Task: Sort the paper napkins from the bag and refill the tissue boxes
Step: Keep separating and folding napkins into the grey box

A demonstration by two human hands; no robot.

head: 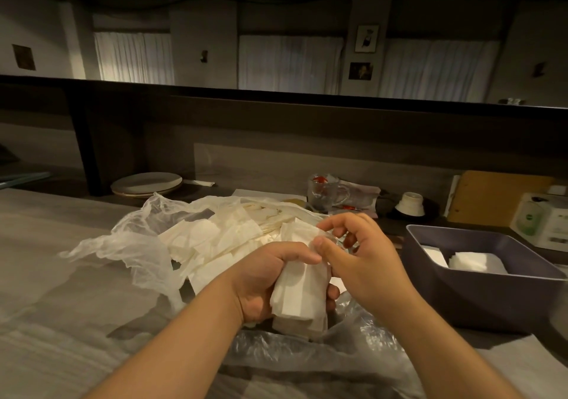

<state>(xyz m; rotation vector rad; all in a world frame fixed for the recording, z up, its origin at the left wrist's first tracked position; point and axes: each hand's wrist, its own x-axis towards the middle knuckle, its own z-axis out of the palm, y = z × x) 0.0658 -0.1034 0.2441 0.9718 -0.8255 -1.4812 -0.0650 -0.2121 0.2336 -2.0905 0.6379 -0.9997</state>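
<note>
Bag left, napkins in it; box right; plates behind.

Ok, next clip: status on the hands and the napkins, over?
Left hand grips napkin stack. Right hand pinches its top edge. Dark box at right partly filled. Loose napkins left on the bag. Nothing blocking.
</note>
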